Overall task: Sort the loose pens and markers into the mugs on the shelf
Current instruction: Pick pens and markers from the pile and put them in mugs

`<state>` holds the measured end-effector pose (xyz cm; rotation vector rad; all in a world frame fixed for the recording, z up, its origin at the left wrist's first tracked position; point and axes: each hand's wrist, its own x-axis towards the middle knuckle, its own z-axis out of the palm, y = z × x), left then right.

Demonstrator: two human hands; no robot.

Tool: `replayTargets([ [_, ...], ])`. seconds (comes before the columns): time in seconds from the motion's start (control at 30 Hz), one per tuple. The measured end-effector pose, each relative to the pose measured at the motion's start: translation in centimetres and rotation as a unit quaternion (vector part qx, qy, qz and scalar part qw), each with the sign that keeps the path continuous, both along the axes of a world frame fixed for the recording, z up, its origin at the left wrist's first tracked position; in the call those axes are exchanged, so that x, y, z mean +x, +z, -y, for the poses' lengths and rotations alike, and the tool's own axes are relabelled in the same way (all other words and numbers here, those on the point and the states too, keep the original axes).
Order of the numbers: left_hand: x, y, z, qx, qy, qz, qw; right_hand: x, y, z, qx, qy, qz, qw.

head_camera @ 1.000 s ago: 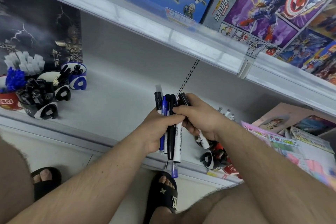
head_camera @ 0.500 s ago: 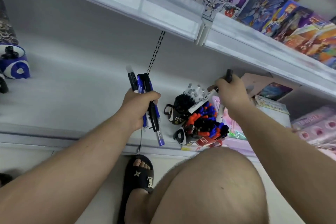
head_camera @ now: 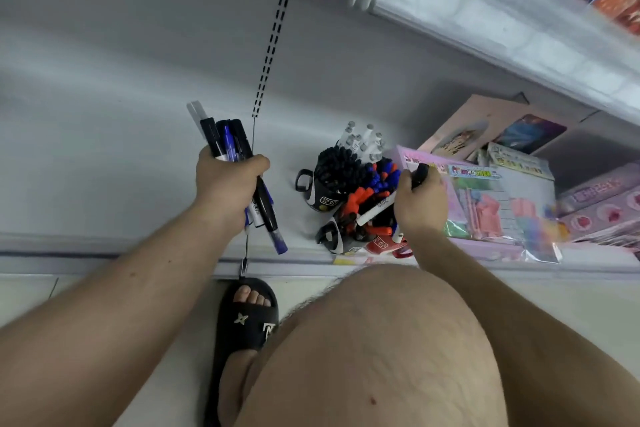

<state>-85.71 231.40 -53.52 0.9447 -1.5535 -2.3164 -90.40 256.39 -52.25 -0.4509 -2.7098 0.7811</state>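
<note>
White shelf (head_camera: 121,156), store aisle, pale floor below. Mugs (head_camera: 320,196) crowded with black, blue and orange markers stood near its front edge; pink stationery packs (head_camera: 498,208) just beside them. Left hand (head_camera: 227,180) gripped a bundle of pens (head_camera: 230,142). Right hand (head_camera: 420,199) held a white marker (head_camera: 375,210) over the mugs. Bare knee (head_camera: 381,340) hid the shelf's front edge.

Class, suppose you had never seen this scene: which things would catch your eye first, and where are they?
First, the left hand at centre, gripping a bundle of pens and markers upright above the shelf. Just right of it, mugs crammed with black, blue and orange markers stand near the shelf's front edge, where the right hand holds a white marker over them.
</note>
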Motion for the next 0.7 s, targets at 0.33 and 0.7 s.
replayTargets([
  [0.33,-0.8,-1.1,-1.0,-0.014,-0.016,0.007,1.0,-0.8,-0.9,-0.7,-0.056,-0.071,-0.07,0.993],
  [0.7,-0.5,-1.9,-1.1,-0.035,-0.031,0.006,0.999,-0.3,-5.4,-0.7,-0.063,-0.028,0.054,0.996],
])
